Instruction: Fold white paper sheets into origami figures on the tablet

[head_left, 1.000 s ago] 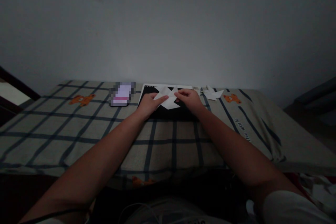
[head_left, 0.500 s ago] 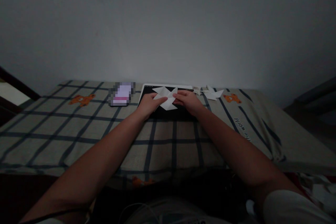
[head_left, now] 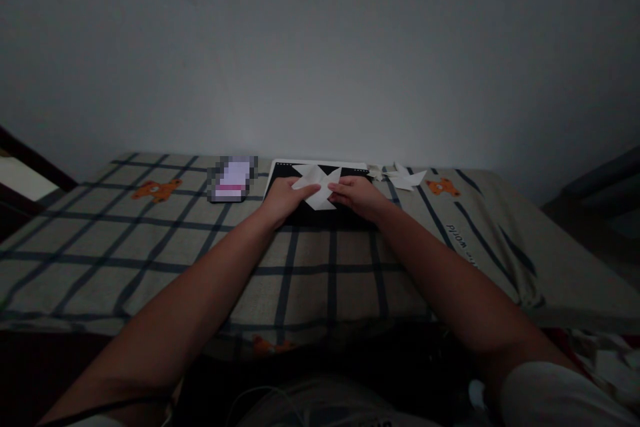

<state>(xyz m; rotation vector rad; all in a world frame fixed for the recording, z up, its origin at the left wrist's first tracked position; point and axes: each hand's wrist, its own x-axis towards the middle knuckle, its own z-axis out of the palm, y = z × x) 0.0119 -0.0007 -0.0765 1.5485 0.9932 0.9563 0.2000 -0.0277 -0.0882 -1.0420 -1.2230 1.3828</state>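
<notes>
A white folded paper (head_left: 320,198) with several pointed flaps, shaped like a pinwheel, is held between my two hands above a black notebook (head_left: 313,219). My left hand (head_left: 284,200) pinches its left side, the thumb lying on top. From the right, my right hand (head_left: 357,193) grips it with thumb and fingers near the centre. The fingers beneath the paper are partly hidden. Just right of my right hand lies another white folded paper (head_left: 407,178) with pointed flaps, beside some crumpled paper scraps (head_left: 377,173).
A phone (head_left: 233,179), blurred out, lies on the left of the checked tablecloth (head_left: 190,240). A plain wall (head_left: 320,67) rises behind the table. Dark furniture (head_left: 600,193) stands at the right, and a dark wooden frame (head_left: 17,153) at the left.
The folded paper has turned slightly and looks flatter. My right hand's fingertips have shifted a little on it; my left hand stays nearly in place.
</notes>
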